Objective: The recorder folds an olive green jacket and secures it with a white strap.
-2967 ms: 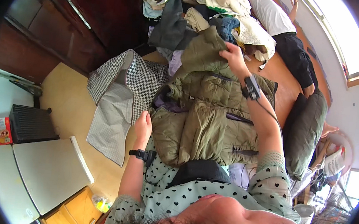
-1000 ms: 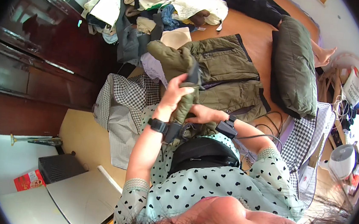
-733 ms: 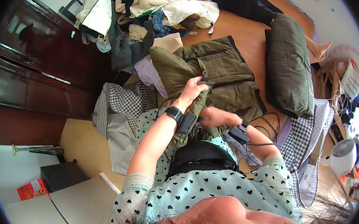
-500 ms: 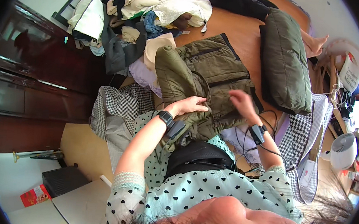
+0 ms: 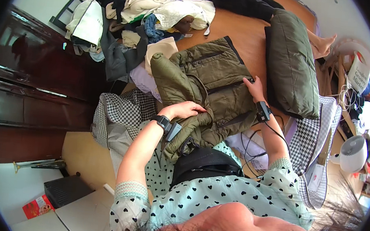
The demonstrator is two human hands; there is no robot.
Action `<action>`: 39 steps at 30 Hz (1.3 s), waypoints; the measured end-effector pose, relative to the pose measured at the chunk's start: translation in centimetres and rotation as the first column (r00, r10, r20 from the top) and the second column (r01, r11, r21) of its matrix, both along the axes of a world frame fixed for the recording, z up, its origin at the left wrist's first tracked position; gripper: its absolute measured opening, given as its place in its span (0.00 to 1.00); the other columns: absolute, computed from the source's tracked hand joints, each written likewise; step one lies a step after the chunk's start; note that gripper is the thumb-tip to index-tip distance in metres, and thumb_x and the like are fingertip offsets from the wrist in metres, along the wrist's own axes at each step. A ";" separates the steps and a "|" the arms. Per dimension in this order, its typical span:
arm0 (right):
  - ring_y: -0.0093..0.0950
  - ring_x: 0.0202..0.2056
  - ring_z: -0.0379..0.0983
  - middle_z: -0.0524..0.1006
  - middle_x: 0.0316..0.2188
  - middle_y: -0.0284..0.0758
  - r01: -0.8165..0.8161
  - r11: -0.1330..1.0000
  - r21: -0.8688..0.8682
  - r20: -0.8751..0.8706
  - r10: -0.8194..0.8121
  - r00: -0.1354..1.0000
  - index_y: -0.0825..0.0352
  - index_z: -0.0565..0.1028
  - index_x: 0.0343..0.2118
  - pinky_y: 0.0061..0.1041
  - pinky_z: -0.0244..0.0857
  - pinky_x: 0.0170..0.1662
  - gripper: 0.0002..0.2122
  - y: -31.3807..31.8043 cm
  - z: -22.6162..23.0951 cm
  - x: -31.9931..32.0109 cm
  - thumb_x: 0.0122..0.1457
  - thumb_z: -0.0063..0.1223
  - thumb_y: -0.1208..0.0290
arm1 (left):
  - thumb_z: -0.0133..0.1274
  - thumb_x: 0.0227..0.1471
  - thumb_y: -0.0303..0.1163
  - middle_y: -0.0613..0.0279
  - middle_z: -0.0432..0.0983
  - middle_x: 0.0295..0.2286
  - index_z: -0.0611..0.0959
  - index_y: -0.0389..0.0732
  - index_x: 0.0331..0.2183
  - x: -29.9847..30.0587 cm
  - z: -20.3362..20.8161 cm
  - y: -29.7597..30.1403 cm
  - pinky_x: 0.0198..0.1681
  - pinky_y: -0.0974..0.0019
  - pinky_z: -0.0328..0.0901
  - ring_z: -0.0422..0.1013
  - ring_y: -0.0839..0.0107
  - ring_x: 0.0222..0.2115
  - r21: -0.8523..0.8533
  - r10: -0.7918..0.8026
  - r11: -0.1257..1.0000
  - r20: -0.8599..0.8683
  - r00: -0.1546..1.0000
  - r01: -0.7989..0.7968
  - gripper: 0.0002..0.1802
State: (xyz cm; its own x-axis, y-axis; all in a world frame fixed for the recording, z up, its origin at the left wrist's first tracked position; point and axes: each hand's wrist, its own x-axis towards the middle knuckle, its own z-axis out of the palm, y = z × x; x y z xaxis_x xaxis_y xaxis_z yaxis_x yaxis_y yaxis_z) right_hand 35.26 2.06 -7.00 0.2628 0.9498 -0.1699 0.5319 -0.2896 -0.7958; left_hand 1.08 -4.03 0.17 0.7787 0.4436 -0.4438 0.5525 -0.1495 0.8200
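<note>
An olive-green quilted jacket (image 5: 230, 102) lies spread in front of me, with snap-buttoned pockets and a dark zip line across it. One sleeve (image 5: 170, 77) is folded over the body at the left. My left hand (image 5: 186, 110) rests flat on the jacket near its collar end, fingers stretched out. At the jacket's far right edge, my right hand (image 5: 255, 89) pinches the dark hem by the end of the zip. Each of my wrists carries a dark strapped device, and a black cable runs from the right one.
A folded dark olive padded bundle (image 5: 292, 65) sits to the right of the jacket. Heaped clothes (image 5: 145, 15) cover the bed's far left. Another person's legs (image 5: 248, 0) stretch along the far side. A white fan (image 5: 353, 153) stands at right, a dark cabinet (image 5: 43, 76) at left.
My right hand has moved up and slightly right, from above the jacket's middle to its hem, and now grips it. My left hand has slid slightly left; the jacket lies flatter.
</note>
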 end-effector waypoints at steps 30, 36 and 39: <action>0.41 0.37 0.73 0.76 0.34 0.42 -0.540 0.744 0.392 -0.196 0.642 0.742 0.64 0.67 0.46 0.32 0.65 0.39 0.22 -6.7 4.8 -18.6 0.45 0.59 0.75 | 0.51 0.49 0.30 0.55 0.76 0.41 0.80 0.36 0.41 -9.7 7.8 3.0 0.50 0.64 0.63 0.70 0.58 0.45 0.453 0.553 0.808 -0.366 0.749 -0.376 0.16; 0.41 0.38 0.73 0.76 0.32 0.45 -0.539 0.816 0.210 -0.244 0.577 0.779 0.71 0.69 0.41 0.33 0.65 0.40 0.19 -6.8 3.0 -17.9 0.45 0.61 0.72 | 0.48 0.51 0.42 0.59 0.47 0.61 0.65 0.54 0.56 -6.2 -0.2 4.4 0.54 0.28 0.44 0.36 0.44 0.61 0.740 0.567 0.665 -0.415 0.711 -0.098 0.30; 0.42 0.38 0.73 0.76 0.32 0.46 -0.561 0.810 0.171 -0.203 0.586 0.785 0.72 0.70 0.41 0.33 0.65 0.40 0.20 -6.8 2.6 -17.7 0.45 0.61 0.70 | 0.47 0.50 0.49 0.64 0.38 0.63 0.55 0.59 0.60 -4.6 -1.0 4.5 0.50 0.18 0.35 0.25 0.42 0.61 0.651 0.600 0.742 -0.538 0.591 -0.161 0.37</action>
State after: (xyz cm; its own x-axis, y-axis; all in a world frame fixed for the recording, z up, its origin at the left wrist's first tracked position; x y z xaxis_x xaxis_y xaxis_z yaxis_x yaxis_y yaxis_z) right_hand 17.56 -4.70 -4.43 -0.3713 0.9269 -0.0551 0.3689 0.0928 -0.9248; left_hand -3.53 0.51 -0.83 0.0384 0.9290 -0.3680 0.9987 -0.0239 0.0440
